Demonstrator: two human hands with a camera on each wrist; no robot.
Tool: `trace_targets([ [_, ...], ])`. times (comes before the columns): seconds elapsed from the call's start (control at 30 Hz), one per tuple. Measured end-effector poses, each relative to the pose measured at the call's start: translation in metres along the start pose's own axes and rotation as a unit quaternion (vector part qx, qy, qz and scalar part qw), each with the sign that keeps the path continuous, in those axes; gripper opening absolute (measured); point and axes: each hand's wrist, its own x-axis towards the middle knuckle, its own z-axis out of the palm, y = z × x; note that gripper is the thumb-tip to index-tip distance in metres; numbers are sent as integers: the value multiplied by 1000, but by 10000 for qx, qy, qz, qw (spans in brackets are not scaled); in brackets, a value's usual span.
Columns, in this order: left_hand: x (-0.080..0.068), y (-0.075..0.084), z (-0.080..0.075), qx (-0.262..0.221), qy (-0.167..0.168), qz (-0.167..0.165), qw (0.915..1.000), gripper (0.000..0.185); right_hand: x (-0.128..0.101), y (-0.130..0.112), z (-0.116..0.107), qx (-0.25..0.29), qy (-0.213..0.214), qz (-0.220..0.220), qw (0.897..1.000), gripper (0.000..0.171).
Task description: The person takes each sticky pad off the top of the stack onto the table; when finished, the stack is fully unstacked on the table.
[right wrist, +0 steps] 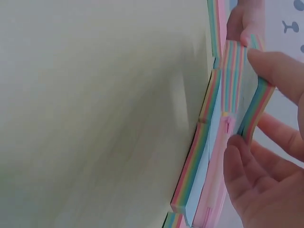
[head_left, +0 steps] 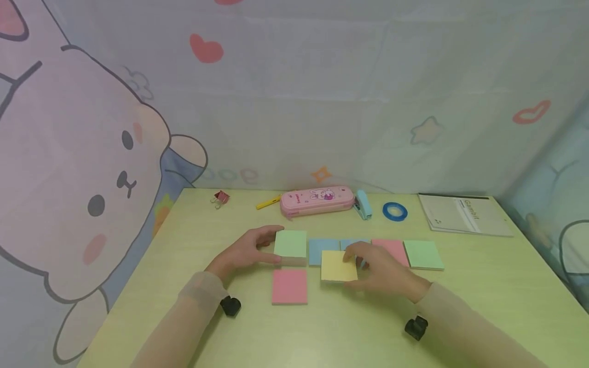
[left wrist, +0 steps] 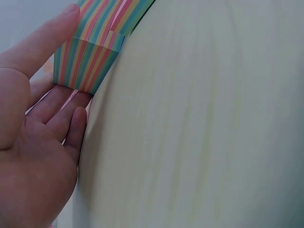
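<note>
My left hand (head_left: 248, 249) grips the sides of a stack of sticky note pads (head_left: 290, 243) with a green top sheet. In the left wrist view, the striped edges of this stack (left wrist: 88, 59) show between thumb and fingers. Over to the right, my right hand (head_left: 382, 268) pinches a yellow-topped sticky note pad (head_left: 336, 266). This pad is lifted and tilted in the right wrist view, its striped edge (right wrist: 257, 109) facing the camera. Just in front of the stack lies a pink pad (head_left: 289, 286). Behind the held pad are two blue pads (head_left: 322, 245), partly covered.
Further right lie another pink pad (head_left: 391, 249) and a green pad (head_left: 424, 254). Along the back are a red binder clip (head_left: 222, 197), a yellow utility knife (head_left: 268, 202), a pink pencil case (head_left: 317, 201), a blue stapler (head_left: 363, 204), blue tape (head_left: 394, 211) and a notebook (head_left: 460, 214).
</note>
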Motion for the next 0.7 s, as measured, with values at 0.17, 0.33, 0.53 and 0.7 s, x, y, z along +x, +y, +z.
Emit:
trace_targets([
  [0.17, 0, 0, -1, -7, -8, 9, 10000, 87, -9, -6, 8, 41, -463, -384, 9982, 45],
  [0.33, -1, 0, 0, -6, 9, -37, 10000, 86, -15, -12, 15, -289, -757, -447, 9957, 44],
  [0.53, -1, 3, 1, 22, 30, -47, 10000, 86, -16, -15, 18, -540, -695, -397, 9953, 44],
  [0.7, -1, 3, 1, 16, 33, -69, 10000, 86, -12, -19, 22, -526, -631, -371, 9959, 43],
])
